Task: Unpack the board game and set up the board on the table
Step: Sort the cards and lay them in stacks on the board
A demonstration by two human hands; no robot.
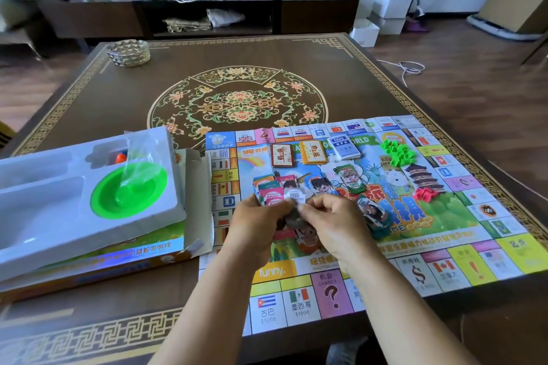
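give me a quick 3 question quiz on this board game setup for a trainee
1. True or false: the board lies unfolded on the table.
2. Which pile on the board sits nearer its far edge? A) green pieces B) red pieces
3. Fill in: the left hand and right hand together hold a stack of play ____.

Key:
1. True. It lies flat, beside the white tray that holds the green bowl.
2. A. The green pieces lie farther from the person than the red ones.
3. Money. A note marked 500 shows on top.
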